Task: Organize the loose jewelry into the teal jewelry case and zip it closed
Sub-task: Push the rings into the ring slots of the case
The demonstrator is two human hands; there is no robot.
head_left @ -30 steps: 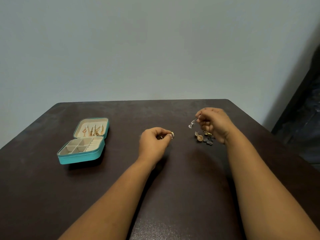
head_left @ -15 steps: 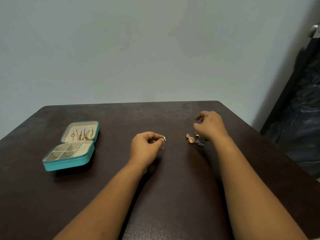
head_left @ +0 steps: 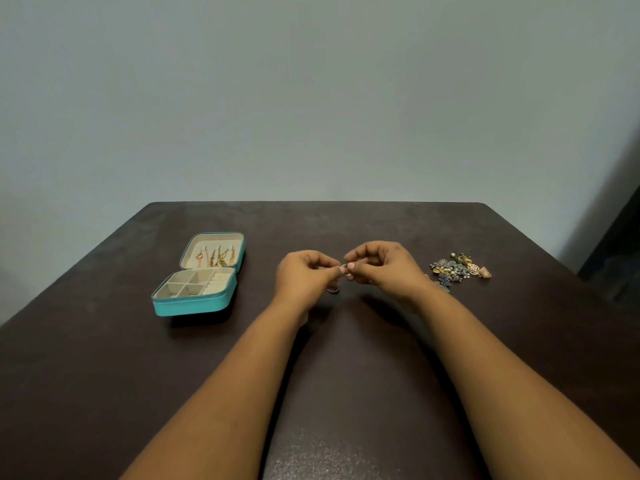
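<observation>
The teal jewelry case (head_left: 190, 304) lies open on the dark table at the left, its lid back with gold pieces (head_left: 216, 258) hung inside and cream compartments in the base. At the table's middle my left hand (head_left: 304, 277) and my right hand (head_left: 384, 266) meet fingertip to fingertip, both pinching one small piece of jewelry (head_left: 345, 267). Something small and ring-like (head_left: 333, 289) shows just under my left hand. A pile of loose jewelry (head_left: 457, 268) lies to the right of my right hand.
The dark table (head_left: 329, 358) runs back to a pale wall. A dark piece of furniture (head_left: 620, 244) stands off the table's right edge.
My right hand has left the loose pile and come left to meet my left hand, and both now pinch the small piece. The view has swung right-to-left, showing the pile uncovered.
</observation>
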